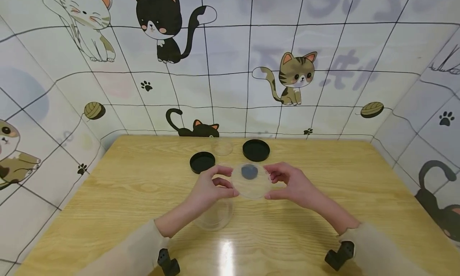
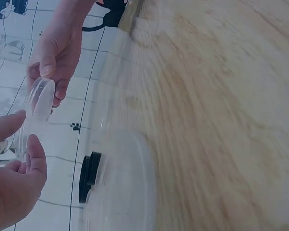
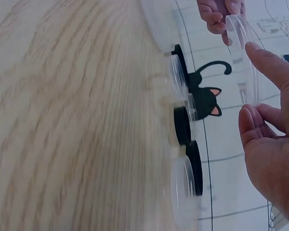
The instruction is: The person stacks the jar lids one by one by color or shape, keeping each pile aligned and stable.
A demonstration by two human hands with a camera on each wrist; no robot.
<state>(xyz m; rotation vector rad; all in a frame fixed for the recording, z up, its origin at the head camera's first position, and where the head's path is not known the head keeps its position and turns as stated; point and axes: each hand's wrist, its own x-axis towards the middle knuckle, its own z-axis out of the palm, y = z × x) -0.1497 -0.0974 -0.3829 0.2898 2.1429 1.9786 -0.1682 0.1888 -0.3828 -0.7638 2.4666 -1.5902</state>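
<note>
Above the table, both hands hold a clear round plastic lid (image 1: pixel 253 190) by opposite edges. A blue-grey round patch shows within its upper half; whether it lies behind the lid or on it, I cannot tell. My left hand (image 1: pixel 215 184) pinches the left edge between thumb and fingers. The right hand (image 1: pixel 292 184) grips the right edge likewise. In the left wrist view the lid (image 2: pixel 36 115) is seen nearly edge-on, tilted, with a raised rim. Below my left hand a larger clear round piece (image 1: pixel 215 218) lies on the table, partly hidden by that arm.
Two black round lids (image 1: pixel 203 162) (image 1: pixel 256 150) lie towards the back of the wooden table (image 1: pixel 143 196). Between them is another clear disc (image 1: pixel 222 147). A cat-patterned wall covering (image 1: pixel 230 88) encloses the back and sides.
</note>
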